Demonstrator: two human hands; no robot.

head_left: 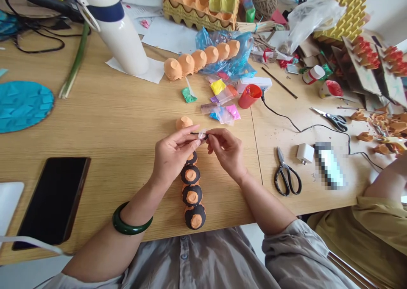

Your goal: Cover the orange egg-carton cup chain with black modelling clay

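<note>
Well, fingertips of left hand (pixel 171 153) and right hand (pixel 226 151) pinch dark material (pixel 194 133).

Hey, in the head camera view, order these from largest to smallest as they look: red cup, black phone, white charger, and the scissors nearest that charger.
Largest to smallest:
Black phone
Scissors
Red cup
White charger

The phone's lead may owe something to nearness.
</note>
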